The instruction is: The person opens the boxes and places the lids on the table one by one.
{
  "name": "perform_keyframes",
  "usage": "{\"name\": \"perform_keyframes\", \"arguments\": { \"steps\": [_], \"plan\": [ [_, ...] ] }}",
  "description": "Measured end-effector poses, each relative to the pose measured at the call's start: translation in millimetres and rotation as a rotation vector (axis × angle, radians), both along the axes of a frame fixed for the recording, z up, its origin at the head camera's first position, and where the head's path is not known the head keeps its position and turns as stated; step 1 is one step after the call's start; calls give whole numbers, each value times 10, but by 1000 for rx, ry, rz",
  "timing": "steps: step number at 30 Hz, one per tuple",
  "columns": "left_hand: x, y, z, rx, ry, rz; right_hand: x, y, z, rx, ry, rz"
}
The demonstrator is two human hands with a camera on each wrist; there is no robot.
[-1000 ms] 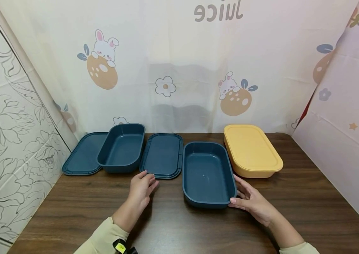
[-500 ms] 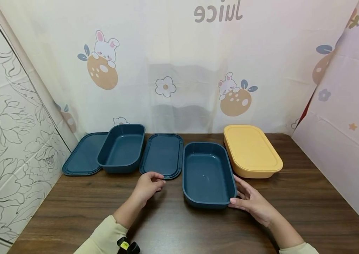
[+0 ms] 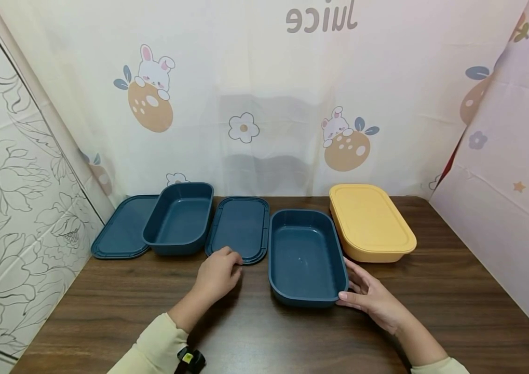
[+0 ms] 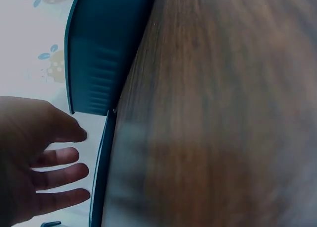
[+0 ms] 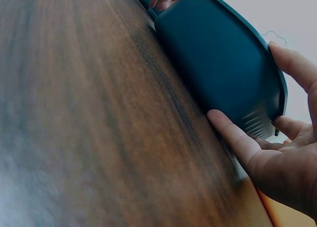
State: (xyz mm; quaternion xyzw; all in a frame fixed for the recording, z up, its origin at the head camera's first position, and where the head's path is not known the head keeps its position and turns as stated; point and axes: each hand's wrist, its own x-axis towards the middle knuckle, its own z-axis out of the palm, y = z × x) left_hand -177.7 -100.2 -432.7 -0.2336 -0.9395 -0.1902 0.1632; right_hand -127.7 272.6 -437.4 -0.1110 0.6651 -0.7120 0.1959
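A dark blue lid (image 3: pixel 241 223) lies flat near the table's middle. Over its front edge is my left hand (image 3: pixel 219 272); in the left wrist view the fingers (image 4: pixel 62 177) look loosely extended, a small gap short of the lid edge (image 4: pixel 100 172). To the right of that lid stands a dark blue food container (image 3: pixel 308 259), upright and uncovered, with nothing inside. My right hand (image 3: pixel 371 301) rests against its front right corner, thumb and fingers touching the wall. In the right wrist view these fingers (image 5: pixel 233 135) lie mostly straight along the container side (image 5: pixel 213 53).
A second uncovered blue container (image 3: pixel 180 218) stands at the left, partly over another blue lid (image 3: pixel 126 228). Beyond my right hand sits a yellow lidded container (image 3: pixel 371 221). A patterned curtain (image 3: pixel 283 78) borders the back of the wooden table (image 3: pixel 264 337).
My left hand has shifted slightly right along the front of the middle lid, and its fingers now point down toward the edge. The right hand and the containers have not moved.
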Motion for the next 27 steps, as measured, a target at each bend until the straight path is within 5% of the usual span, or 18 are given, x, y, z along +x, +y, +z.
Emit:
{"name": "perform_keyframes", "arguments": {
  "steps": [5, 15, 27],
  "plan": [
    [-60, -22, 4, -179, 109, -47, -1, 5, -3, -6, 11, 3],
    [-154, -11, 22, -295, -47, -21, 2, 0, 7, -1, 3, 1],
    [-256, 13, -49, -321, -35, 12, 6, -12, 22, 4, -6, -6]
  ]
}}
